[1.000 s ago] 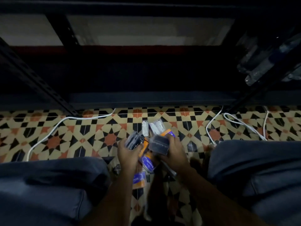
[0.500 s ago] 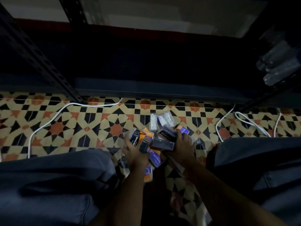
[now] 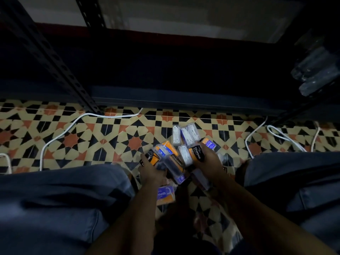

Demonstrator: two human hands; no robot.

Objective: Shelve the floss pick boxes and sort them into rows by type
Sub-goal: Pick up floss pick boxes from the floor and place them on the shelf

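A patterned tile floor (image 3: 77, 142) is lying before a dark metal shelf (image 3: 165, 100). The left hand (image 3: 152, 170) is gripping a Charcoal box (image 3: 150, 158); the right hand (image 3: 209, 162) is curling around another Charcoal box (image 3: 197, 153). More floss pick boxes (image 3: 185, 134) are lying scattered between the knees.

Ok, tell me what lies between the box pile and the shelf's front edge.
Only bare patterned floor in the head view. The boxes sit apart from the shelf; the white cable runs left of that stretch, not through it.
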